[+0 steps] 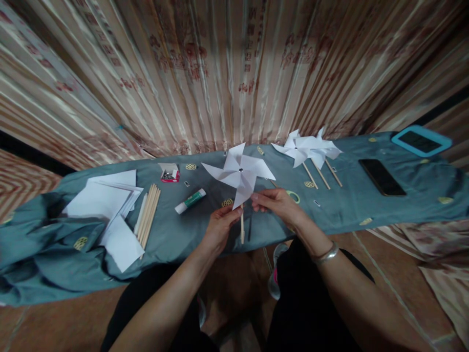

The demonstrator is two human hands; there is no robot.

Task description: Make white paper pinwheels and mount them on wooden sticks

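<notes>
A white paper pinwheel [246, 179] on a wooden stick [242, 230] is held up over the cloth, with a silvery pin head at its centre. My left hand [219, 226] is closed on the stick just under the lowest blade. Thumb and fingers of my right hand [276, 204] are pinched together at the right edge of that blade; the exact contact is hard to see. Behind the right hand, a yellow-green handle loop [293, 196], apparently of scissors, shows in part. A glue stick [191, 201] lies left of the pinwheel.
Finished pinwheels [306, 148] lie at the back right, near a black phone [381, 177] and a blue-framed tablet [421, 141]. On the left are white paper sheets [98, 198], wooden sticks [149, 215] and a small red box of pins [170, 173]. A curtain [234, 73] hangs behind.
</notes>
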